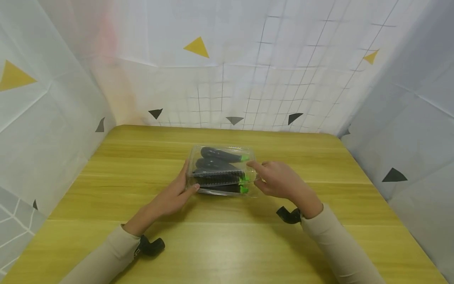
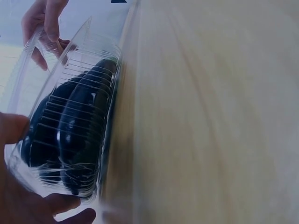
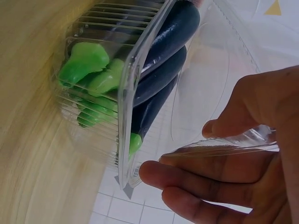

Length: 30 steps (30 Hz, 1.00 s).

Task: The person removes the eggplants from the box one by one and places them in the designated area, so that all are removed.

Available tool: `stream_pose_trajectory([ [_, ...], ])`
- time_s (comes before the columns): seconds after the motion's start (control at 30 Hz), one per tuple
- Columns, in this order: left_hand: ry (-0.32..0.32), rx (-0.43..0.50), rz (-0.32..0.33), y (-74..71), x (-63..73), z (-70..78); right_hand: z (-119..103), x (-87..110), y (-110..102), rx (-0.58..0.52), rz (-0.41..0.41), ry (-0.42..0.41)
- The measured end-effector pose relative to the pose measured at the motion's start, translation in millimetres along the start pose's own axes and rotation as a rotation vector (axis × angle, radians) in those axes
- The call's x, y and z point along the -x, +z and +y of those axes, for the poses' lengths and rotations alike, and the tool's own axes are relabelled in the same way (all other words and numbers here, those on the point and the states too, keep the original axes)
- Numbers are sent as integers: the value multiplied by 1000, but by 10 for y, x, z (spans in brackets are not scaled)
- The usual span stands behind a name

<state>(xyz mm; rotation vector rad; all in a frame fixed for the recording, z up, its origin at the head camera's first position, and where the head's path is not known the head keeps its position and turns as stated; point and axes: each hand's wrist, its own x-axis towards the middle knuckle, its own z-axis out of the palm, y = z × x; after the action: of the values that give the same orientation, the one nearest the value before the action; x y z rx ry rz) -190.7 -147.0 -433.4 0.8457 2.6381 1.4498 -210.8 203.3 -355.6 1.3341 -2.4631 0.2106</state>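
Note:
A clear plastic clamshell box [image 3: 126, 88] holds several dark purple eggplants [image 1: 220, 155] with bright green caps [image 3: 88, 60]. It stands near the middle of the table, with its lid [image 3: 205, 93] raised at an angle from the base. My left hand [image 1: 175, 197] grips the box's left end, thumb over the near edge and fingers along the side and underneath. On the opposite end, my right hand [image 1: 280, 179] pinches the lid's edge between thumb and fingers. In the right wrist view the green caps lie toward the right end, seen through the ribbed wall.
The wood-grain table [image 1: 220, 244] has its far edge against a white curtain [image 1: 170, 86] marked with triangles and grid lines. Similar hangings rise at left and right. A black curved piece [image 1: 152, 246] sits at the left wrist, another [image 1: 288, 215] at the right.

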Motion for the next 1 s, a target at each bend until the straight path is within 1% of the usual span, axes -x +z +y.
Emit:
stream_pose_trajectory([
  [0.13,-4,-33,12,-1,12,36,-13,3,-2,-13,-4,11],
  [0.23,5,-28,23,6,9,37,-20,5,4,-13,2,6],
  [0.33,1,-33,33,13,14,29,-26,6,11,-11,-2,3],
  [0.47,-7,-71,70,15,46,7,-29,10,0,-4,-13,12],
  [0.6,17,-100,104,20,52,-10,-15,20,-18,-6,-7,26],
  [0.7,2,-79,101,28,42,-19,1,27,-25,-11,-8,41],
  [0.83,-42,-29,102,35,34,-25,19,29,-31,-21,-8,93],
  [0.93,-47,-44,111,33,38,-15,36,25,-45,-47,22,170],
  [1.0,-45,-61,106,33,41,-12,60,20,-53,-66,61,224],
])
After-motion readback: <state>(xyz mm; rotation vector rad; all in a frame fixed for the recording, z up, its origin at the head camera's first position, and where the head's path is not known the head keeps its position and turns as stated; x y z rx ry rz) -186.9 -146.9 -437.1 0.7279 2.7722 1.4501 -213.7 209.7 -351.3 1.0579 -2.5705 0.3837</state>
